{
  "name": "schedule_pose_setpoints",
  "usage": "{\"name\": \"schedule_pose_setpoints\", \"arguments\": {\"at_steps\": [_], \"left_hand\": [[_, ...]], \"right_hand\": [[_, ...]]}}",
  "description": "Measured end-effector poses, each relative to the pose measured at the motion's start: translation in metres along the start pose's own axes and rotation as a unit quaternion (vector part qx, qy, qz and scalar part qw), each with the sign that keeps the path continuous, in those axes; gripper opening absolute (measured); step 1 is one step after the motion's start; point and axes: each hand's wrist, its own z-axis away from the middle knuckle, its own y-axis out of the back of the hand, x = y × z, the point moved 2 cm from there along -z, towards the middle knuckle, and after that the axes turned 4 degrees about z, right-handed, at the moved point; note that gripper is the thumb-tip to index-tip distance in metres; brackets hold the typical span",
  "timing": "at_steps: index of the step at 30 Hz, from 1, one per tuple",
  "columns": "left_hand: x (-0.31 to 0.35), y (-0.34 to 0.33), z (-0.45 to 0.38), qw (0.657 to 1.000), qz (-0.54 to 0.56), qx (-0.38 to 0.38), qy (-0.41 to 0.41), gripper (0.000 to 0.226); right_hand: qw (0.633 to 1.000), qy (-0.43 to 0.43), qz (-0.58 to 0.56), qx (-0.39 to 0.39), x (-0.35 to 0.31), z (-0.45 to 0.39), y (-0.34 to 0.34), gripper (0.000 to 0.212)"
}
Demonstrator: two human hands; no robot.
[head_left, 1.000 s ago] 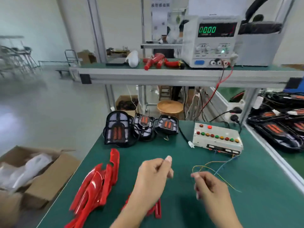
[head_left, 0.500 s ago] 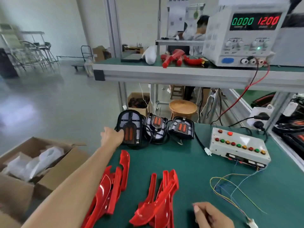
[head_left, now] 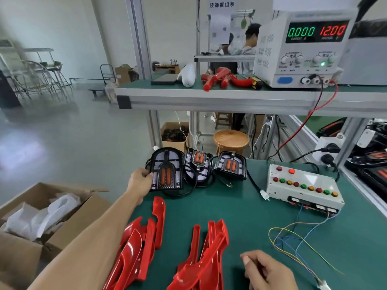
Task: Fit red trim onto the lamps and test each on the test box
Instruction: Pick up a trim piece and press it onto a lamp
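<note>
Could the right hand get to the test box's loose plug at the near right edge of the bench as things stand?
Probably yes. The right hand holds nothing, and the white plug lies just to its right on the green bench, with only its own thin coloured wires nearby. Nothing stands between them.

Red trim pieces point(head_left: 144, 243): glossy moulded plastic, smooth, catching highlights.
Lamps point(head_left: 166, 169): black plastic housings, orange lenses, pale textured inner panels.
Bench mat point(head_left: 240, 216): matt green, smooth.
Test box point(head_left: 303, 185): white painted casing, slightly scuffed, shiny coloured buttons.
Carton point(head_left: 69, 222): brown corrugated cardboard with crinkled white plastic wrap inside.
Stool point(head_left: 231, 140): varnished wood.
Shelf frame point(head_left: 230, 101): brushed aluminium.
</note>
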Motion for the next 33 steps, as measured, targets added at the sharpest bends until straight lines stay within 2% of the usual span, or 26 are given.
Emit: {"name": "schedule_pose_setpoints", "arguments": {"at_steps": [7,10,12,16,21,27,29,31,33], "left_hand": [[0.003,-0.002,0.005,0.999,-0.029,-0.012,-0.022,0.03],[0.008,-0.001,0.008,1.0,-0.006,-0.005,-0.014,0.02],[0.012,0.001,0.007,1.0,0.017,0.003,0.007,0.007],[0.018,0.001,0.01,0.985,0.135,-0.043,0.097,0.023],[0.014,0.002,0.017,0.982,0.152,-0.042,0.108,0.023],[0.01,-0.002,0.024,0.993,0.094,-0.033,0.061,0.018],[0.012,-0.004,0.029,0.995,0.072,-0.028,0.058,0.012],[0.014,-0.004,0.033,0.998,0.04,-0.024,0.052,0.01],[0.015,-0.004,0.037,0.999,0.017,-0.021,0.042,0.009]], "right_hand": [[0.999,0.053,0.0,0.002,-0.04,-0.029,0.012,0.022],[0.998,0.064,-0.004,-0.016,-0.056,-0.04,0.01,0.021],[0.997,0.073,0.004,-0.013,-0.064,-0.051,0.007,0.021],[0.993,0.08,0.067,-0.051,-0.078,-0.096,-0.019,0.014],[0.986,-0.012,0.113,-0.12,-0.092,-0.168,-0.074,0.043],[0.984,-0.058,0.108,-0.13,-0.097,-0.199,-0.118,0.069],[0.984,-0.076,0.111,-0.121,-0.096,-0.203,-0.12,0.063],[0.986,-0.094,0.083,-0.112,-0.095,-0.204,-0.118,0.043],[0.986,-0.122,-0.032,-0.109,-0.096,-0.201,-0.113,0.027]]}}
